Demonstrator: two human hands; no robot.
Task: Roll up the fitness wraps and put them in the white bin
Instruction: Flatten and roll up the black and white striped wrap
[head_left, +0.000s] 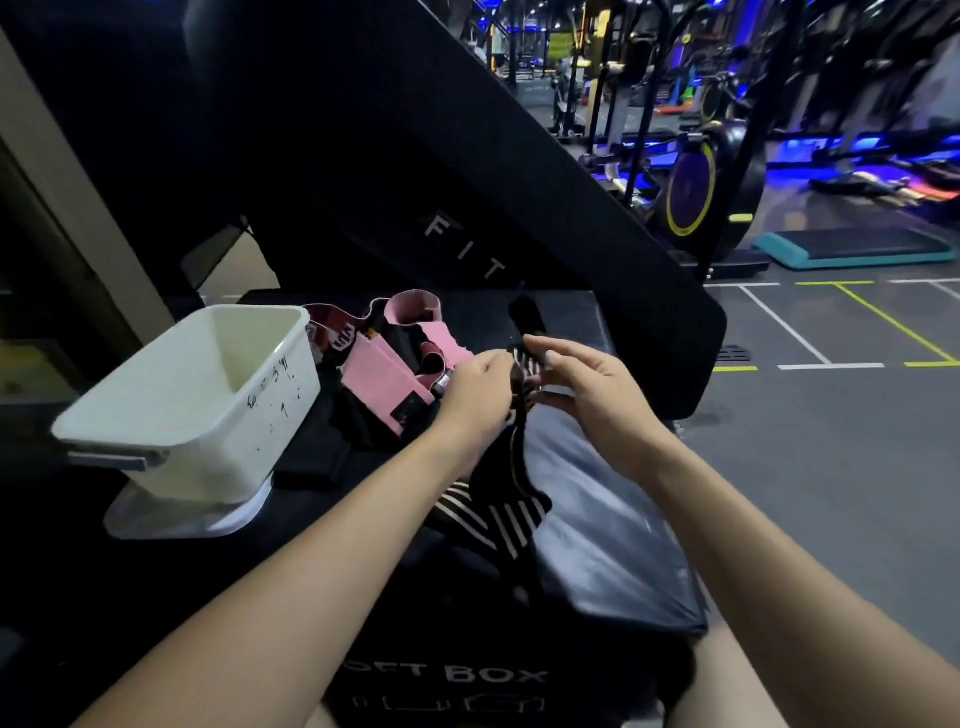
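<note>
A black wrap with white stripes (498, 514) hangs from both my hands over the black soft box (597, 561), its lower end lying on the box top. My left hand (480, 392) pinches the wrap's upper end. My right hand (587, 387) holds the same end between thumb and fingers, right beside the left. Behind my left hand lies a heap of pink and black wraps (387, 364). The white bin (208, 395) stands at the left, tilted on its lid, and I see nothing inside it.
A large black padded panel (467, 171) leans up behind the box. To the right the grey gym floor (831, 441) has painted lines, a teal step platform (852, 249) and exercise machines (696, 187) farther back. The bin's lid (171, 514) lies under it.
</note>
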